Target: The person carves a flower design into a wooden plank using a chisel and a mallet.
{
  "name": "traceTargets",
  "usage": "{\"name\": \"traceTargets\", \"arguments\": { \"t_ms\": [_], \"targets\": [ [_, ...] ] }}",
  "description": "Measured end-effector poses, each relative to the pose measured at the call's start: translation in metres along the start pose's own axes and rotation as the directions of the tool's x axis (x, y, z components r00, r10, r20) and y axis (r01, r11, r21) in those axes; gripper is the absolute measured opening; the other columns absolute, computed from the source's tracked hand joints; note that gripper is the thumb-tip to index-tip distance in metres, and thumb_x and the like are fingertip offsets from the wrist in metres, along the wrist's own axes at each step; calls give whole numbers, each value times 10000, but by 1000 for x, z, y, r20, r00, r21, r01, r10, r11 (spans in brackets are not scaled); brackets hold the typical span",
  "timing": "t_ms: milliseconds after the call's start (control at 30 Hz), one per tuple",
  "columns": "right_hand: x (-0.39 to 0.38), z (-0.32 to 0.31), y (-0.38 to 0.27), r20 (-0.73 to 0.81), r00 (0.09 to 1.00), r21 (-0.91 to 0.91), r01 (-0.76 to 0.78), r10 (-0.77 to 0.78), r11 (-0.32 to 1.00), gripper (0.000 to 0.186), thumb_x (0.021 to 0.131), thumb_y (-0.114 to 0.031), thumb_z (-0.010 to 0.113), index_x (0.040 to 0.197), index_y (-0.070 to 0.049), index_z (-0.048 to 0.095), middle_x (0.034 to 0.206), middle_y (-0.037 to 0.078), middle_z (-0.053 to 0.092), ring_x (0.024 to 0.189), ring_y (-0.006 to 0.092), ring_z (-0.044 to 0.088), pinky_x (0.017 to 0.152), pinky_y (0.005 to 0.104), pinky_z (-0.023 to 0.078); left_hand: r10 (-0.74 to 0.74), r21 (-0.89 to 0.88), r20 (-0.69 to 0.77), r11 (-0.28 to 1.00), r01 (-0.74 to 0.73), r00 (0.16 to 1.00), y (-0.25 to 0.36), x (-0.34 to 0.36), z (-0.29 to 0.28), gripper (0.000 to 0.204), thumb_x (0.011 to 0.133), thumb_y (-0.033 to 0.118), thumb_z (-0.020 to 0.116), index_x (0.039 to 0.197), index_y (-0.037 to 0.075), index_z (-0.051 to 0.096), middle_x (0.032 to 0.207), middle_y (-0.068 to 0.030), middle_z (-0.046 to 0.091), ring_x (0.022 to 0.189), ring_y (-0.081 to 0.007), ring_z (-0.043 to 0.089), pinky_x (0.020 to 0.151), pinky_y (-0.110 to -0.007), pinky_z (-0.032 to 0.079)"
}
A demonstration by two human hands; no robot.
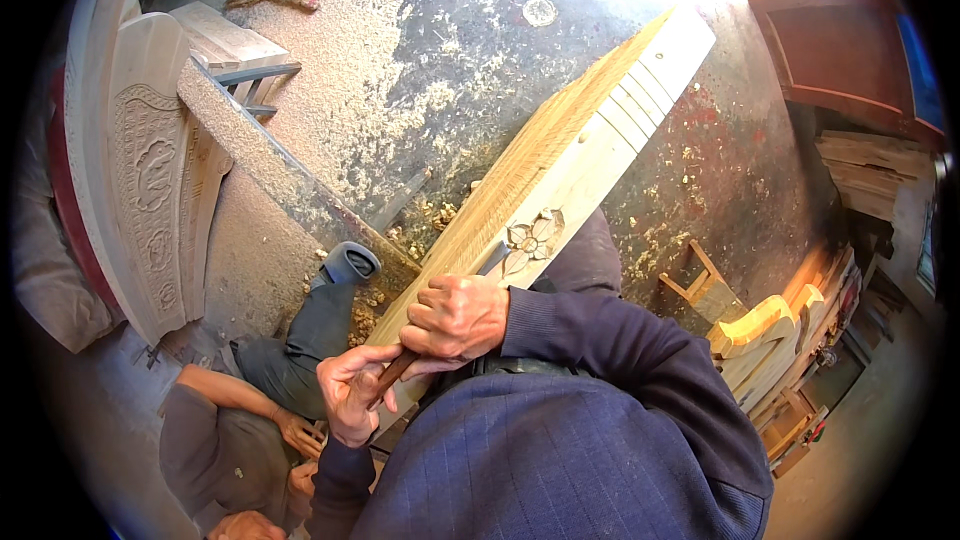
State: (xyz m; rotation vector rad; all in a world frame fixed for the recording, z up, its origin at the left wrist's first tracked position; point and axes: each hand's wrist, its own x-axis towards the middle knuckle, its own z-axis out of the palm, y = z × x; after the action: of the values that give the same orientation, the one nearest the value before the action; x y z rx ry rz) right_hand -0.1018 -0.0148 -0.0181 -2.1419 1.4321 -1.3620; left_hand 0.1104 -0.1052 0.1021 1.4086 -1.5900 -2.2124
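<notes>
A long pale wooden beam [560, 155] runs diagonally under my hands, with grooves across its far end and a carved flower [532, 240] nearer me. My right hand [455, 315] is closed around a chisel, whose metal blade [493, 259] points toward the flower from beside it. My left hand [355, 390] grips the rear of the brown wooden chisel handle [390, 375], lower and to the left of my right hand, fingers curled. The exact spot where the blade's tip meets the wood is too small to make out.
A co-worker [215, 455] is close at lower left. Carved panels [150, 190] stand left beside a sawdust-covered board [240, 140]. Sawdust [340, 60] and shavings cover parts of the floor. Wooden pieces [760, 340] and a small frame [690, 280] are at right, below a reddish-brown cabinet [820, 45].
</notes>
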Motion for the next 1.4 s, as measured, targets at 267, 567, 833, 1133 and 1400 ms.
{"name": "traceTargets", "arguments": {
  "t_ms": [267,567,833,1133,1400],
  "targets": [
    [1,0,1,53,997,28,-56,54,998,498,977,-553,690,767,-120,562,689,32,551,620,207,630,584,367,485,-30,16,19,999,30,999,-7,12,-9,836,1001,643,730,1183,-173,717,821,-200,761,535,-141,638,464,-245,484],
    [14,-2,-18,-48,996,-234,66,-80,970,206,867,-265,669,835,-93,562,709,-7,495,608,137,558,570,314,398,201,-84,57,977,-196,978,-8,11,-27,748,1037,594,694,1171,-141,741,986,-242,783,635,-154,697,496,-227,481],
    [43,8,-18,-90,980,-202,-190,175,961,381,898,-216,660,1220,-13,644,813,5,537,665,141,604,596,307,460,179,-290,-371,910,-296,911,-10,20,-16,1176,875,845,703,1606,-32,424,1439,-243,648,1028,-224,703,829,-312,555],
    [48,19,-4,-103,942,-98,-330,321,939,333,892,-241,651,1130,-13,603,837,56,583,749,230,702,660,381,560,134,-398,-201,894,-206,970,-58,45,49,1046,856,485,917,1632,50,367,1573,-71,481,1494,-254,463,1266,-460,376],
    [43,26,7,-143,931,-32,-342,335,939,387,917,-229,677,1222,5,629,809,57,544,686,235,666,620,384,545,84,-380,-206,911,-159,975,-56,55,51,1177,765,423,1004,1643,46,317,1563,-66,480,1469,-239,481,1256,-435,385]
  ]
}}
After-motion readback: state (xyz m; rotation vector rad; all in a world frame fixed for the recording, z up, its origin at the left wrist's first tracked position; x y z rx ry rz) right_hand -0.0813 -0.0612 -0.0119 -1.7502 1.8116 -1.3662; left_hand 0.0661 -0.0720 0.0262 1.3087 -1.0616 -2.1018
